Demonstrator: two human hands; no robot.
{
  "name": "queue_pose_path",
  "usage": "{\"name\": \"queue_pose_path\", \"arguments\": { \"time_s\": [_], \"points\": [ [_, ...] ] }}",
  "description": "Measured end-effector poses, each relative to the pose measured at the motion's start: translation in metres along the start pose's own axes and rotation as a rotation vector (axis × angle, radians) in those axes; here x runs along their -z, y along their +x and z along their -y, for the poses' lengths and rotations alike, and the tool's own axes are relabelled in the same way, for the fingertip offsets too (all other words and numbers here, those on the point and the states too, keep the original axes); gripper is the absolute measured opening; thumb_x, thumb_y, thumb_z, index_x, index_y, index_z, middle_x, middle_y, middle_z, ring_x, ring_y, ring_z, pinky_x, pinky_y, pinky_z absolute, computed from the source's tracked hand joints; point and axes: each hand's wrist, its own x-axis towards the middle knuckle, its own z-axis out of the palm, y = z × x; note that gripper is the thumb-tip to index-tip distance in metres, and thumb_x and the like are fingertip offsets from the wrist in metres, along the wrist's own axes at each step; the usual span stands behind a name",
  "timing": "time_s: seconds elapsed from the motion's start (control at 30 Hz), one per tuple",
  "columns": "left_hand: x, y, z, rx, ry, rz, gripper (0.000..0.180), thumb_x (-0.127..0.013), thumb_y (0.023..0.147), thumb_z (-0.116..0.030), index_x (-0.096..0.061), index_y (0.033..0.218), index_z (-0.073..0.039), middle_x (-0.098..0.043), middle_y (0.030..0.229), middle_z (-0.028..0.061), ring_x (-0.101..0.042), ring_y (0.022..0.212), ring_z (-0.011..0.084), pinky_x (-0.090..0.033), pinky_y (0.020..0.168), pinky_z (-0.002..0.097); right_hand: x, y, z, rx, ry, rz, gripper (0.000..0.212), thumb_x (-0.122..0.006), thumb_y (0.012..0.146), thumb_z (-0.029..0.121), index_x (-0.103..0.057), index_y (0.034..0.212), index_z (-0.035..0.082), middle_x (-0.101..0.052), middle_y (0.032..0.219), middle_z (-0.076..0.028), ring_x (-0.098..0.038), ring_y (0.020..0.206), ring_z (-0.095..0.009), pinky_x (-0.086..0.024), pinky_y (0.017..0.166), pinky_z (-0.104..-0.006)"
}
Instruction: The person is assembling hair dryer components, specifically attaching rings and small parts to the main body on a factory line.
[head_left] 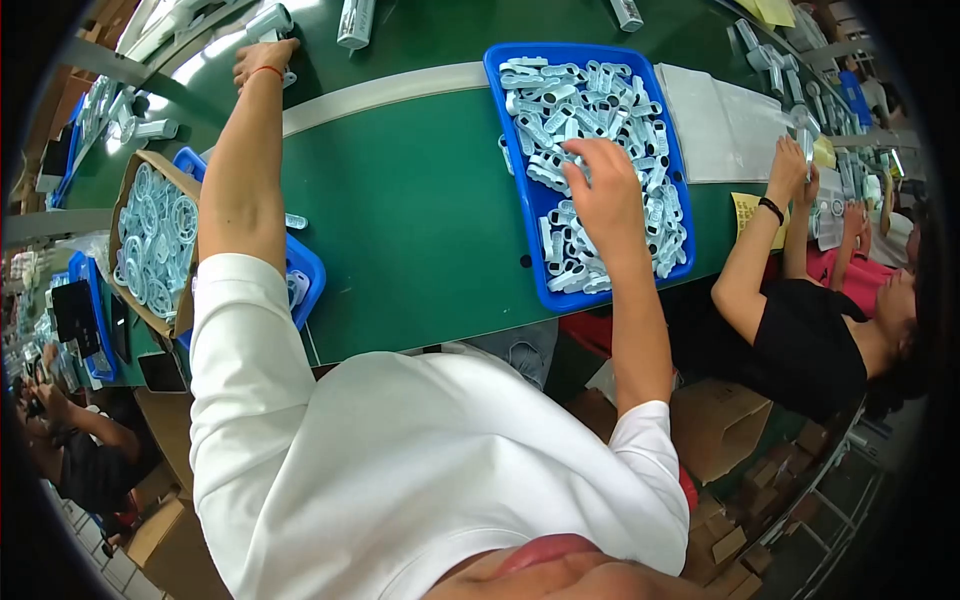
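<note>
My left hand (264,66) reaches to the far left, its fingers closed around a white handheld device with a rounded head (270,22). The hand covers most of the device's middle. My right hand (606,190) is over a blue tray (532,225), thumb and forefinger apart, and nothing shows between them. Heaped in the tray are many small pale plastic parts (560,100), each long and rounded with a dark opening. Whether the fingertips touch the parts I cannot tell.
A cardboard box of clear plastic rings (155,240) stands at left beside a blue tray (308,270). More white devices (356,22) lie on the far green surface, past a pale curved strip (400,95). At right, a co-worker's hands (788,170) handle a device near white sheets (715,125).
</note>
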Motion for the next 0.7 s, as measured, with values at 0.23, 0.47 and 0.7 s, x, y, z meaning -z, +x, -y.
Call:
{"name": "queue_pose_path", "arguments": {
  "time_s": [0.23, 0.47, 0.7],
  "points": [
    [0.05, 0.009, 0.023, -0.106, -1.124, 0.567, 0.039, -0.069, 0.076, -0.031, -0.06, 0.095, 0.002, -0.063, 0.09, 0.0123, -0.063, 0.086, 0.019, -0.052, 0.069, 0.0291, -0.011, 0.008, -0.005, 0.208, -0.407, 0.303, 0.03, -0.069, 0.065, 0.003, -0.058, 0.093, 0.007, -0.058, 0.081, -0.009, -0.057, 0.081, -0.029, -0.045, 0.071, -0.0376],
    [0.234, -0.153, 0.077, -0.117, -1.635, 0.938, 0.036, -0.06, 0.083, -0.024, -0.052, 0.106, 0.003, -0.058, 0.089, 0.0137, -0.061, 0.078, 0.0261, -0.053, 0.065, 0.0374, 0.013, -0.018, 0.022, 0.015, 0.308, 0.044, 0.017, -0.053, 0.085, -0.003, -0.059, 0.1, 0.001, -0.053, 0.09, -0.01, -0.061, 0.076, -0.018, -0.05, 0.063, -0.0276],
    [0.217, -0.309, 0.136, 0.286, -1.745, 1.397, 0.047, -0.068, 0.076, -0.013, -0.045, 0.115, -0.002, -0.052, 0.094, 0.0055, -0.056, 0.08, 0.0144, -0.047, 0.069, 0.0285, -0.041, -0.071, 0.082, -0.213, 0.992, 0.504, 0.018, -0.059, 0.082, -0.004, -0.056, 0.101, -0.005, -0.047, 0.096, -0.007, -0.063, 0.081, -0.017, -0.053, 0.07, -0.0255]
  ]
}}
